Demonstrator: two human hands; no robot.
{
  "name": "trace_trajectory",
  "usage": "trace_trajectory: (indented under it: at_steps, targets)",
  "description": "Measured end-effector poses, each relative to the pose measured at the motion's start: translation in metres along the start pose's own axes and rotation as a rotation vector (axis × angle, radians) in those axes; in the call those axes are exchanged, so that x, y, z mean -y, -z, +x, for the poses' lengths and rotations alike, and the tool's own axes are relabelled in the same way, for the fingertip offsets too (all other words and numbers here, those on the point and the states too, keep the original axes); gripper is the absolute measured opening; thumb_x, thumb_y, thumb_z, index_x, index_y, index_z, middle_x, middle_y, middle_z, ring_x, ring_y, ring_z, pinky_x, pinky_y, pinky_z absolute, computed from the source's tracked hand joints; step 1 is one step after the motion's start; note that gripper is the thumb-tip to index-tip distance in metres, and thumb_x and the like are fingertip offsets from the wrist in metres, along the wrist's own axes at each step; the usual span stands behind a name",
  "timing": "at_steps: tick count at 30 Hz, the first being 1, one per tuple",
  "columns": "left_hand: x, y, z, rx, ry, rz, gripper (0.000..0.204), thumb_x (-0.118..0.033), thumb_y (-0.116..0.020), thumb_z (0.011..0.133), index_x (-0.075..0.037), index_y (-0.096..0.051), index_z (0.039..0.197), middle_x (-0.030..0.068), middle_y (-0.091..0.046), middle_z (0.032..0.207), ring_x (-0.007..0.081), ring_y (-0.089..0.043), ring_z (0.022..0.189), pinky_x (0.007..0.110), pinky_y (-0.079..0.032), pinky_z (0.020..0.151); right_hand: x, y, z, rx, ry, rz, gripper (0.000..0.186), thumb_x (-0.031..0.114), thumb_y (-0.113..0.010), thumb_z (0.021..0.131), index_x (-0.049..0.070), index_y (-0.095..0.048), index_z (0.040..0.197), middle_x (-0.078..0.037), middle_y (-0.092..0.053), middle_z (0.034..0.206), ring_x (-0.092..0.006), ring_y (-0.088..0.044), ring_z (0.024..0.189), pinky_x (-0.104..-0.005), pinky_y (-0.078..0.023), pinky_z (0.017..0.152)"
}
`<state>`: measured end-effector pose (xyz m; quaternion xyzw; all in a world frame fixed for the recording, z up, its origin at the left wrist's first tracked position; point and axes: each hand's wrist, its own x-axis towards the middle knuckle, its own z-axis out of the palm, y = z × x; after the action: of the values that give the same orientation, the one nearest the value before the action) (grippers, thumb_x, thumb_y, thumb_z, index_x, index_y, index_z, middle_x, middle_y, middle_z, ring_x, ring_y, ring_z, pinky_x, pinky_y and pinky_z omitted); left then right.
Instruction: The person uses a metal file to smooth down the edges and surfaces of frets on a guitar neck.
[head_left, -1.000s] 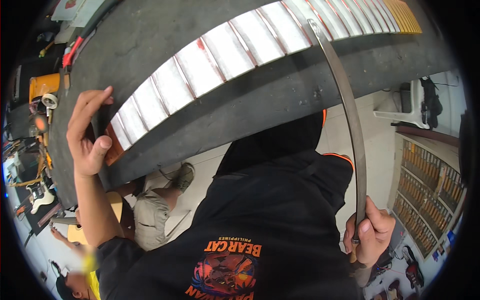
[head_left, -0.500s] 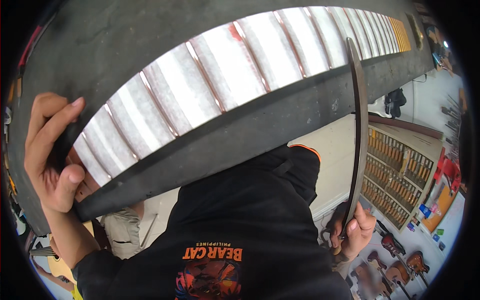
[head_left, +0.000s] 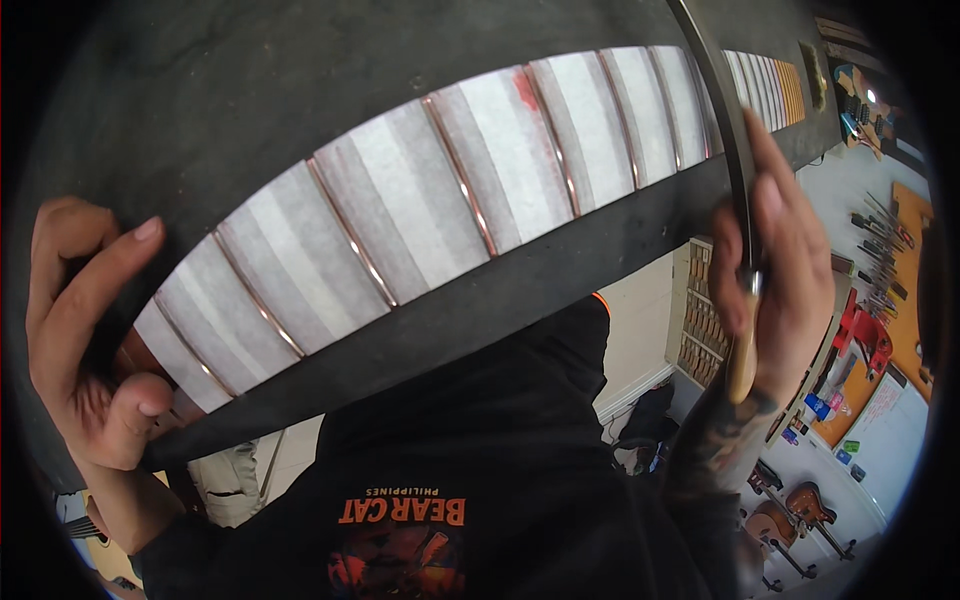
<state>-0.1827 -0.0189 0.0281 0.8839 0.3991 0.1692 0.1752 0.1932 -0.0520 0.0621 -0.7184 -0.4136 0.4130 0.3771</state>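
Note:
A guitar neck (head_left: 415, 190) lies across the dark bench, its fretboard covered in pale masking tape with bare metal frets between the strips. Yellow strips mark its far right end, and one tape strip has a red smear. My left hand (head_left: 95, 330) wraps around the brown left end, thumb on the near side and fingers on the far side. In my right hand (head_left: 795, 265) is a long, dark, narrow file (head_left: 728, 120) with a light wooden handle (head_left: 742, 365). The file crosses over the right part of the frets; I cannot tell whether it touches them.
The dark bench top (head_left: 270, 75) has its near edge just before my body. To the right are a rack of small handled tools (head_left: 700, 320), tools on a wall board, a red vise-like tool (head_left: 865, 335), a whiteboard (head_left: 885, 430) and hanging guitars (head_left: 810, 505).
My right hand has moved up and forward with the file, from beside my body to over the bench near the fretboard. My left hand keeps its hold; the view has shifted slightly.

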Motion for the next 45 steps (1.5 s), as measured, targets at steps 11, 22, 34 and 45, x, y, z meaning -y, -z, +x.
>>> trace_trajectory:
  at_steps: [11,22,34,45]
  targets:
    - [-0.005,0.005,-0.005,0.03,0.097,0.01,0.08,-0.065,-0.059,0.079,0.007,-0.066,0.113,0.0152,-0.049,0.095,0.027,-0.049,0.091,0.038,-0.038,0.081,-0.101,0.081,-0.146,0.054,-0.02,0.362,0.04,0.012,-0.06,0.092,-0.002,-0.06,0.129,-0.012,-0.058,0.058,-0.0141,-0.049,0.036,-0.0234,-0.038,0.033]
    - [-0.007,0.004,-0.006,0.05,0.099,0.0,0.075,-0.058,-0.06,0.08,0.008,-0.065,0.114,0.0166,-0.049,0.099,0.0268,-0.05,0.092,0.036,-0.038,0.083,-0.032,0.015,-0.038,0.069,-0.001,0.154,0.046,0.015,-0.056,0.095,-0.009,-0.052,0.135,-0.005,-0.052,0.058,-0.0118,-0.046,0.037,-0.0239,-0.036,0.035]
    - [-0.006,0.004,0.001,0.015,0.03,-0.086,0.075,-0.06,-0.06,0.08,0.008,-0.066,0.109,0.0167,-0.051,0.093,0.0275,-0.048,0.087,0.039,-0.037,0.079,-0.069,0.065,-0.079,0.185,0.018,0.402,0.052,0.018,-0.054,0.093,-0.003,-0.048,0.14,-0.01,-0.052,0.056,-0.0085,-0.036,0.031,-0.0207,-0.03,0.03]
    - [-0.02,-0.002,0.002,-0.061,0.2,-0.105,0.07,-0.057,-0.061,0.081,0.007,-0.068,0.108,0.0158,-0.053,0.096,0.0259,-0.05,0.089,0.036,-0.038,0.08,-0.135,0.114,-0.114,0.394,-0.16,0.846,0.045,0.001,-0.06,0.087,-0.023,-0.05,0.124,-0.035,-0.066,0.079,-0.0232,-0.062,0.044,-0.0274,-0.049,0.042]
